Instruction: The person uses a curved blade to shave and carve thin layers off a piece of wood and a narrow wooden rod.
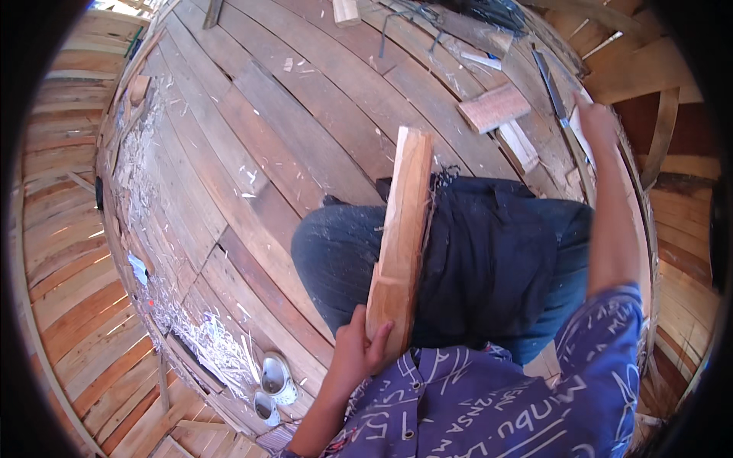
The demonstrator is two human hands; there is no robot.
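My left hand [361,341] is closed around the lower end of a long wooden block [405,210]. The block stands slanted over my lap, its far end pointing away from me, with a cut step partway along its face. My right arm is stretched out to the far right. There my right hand [597,126] looks closed, its fingers partly hidden. A pale, flat, blade-like piece [582,139] shows beside it; I cannot make out exactly what it is. Just left of that hand lies a long dark blade-like tool [550,85].
A reddish wood block [495,108] and a paler block [519,146] lie right of centre. Another block [346,11] lies at the far edge. Wood shavings [217,347] heap at the left, near light clogs [276,379]. A dark cloth [489,259] covers my lap. Plank walls surround the floor.
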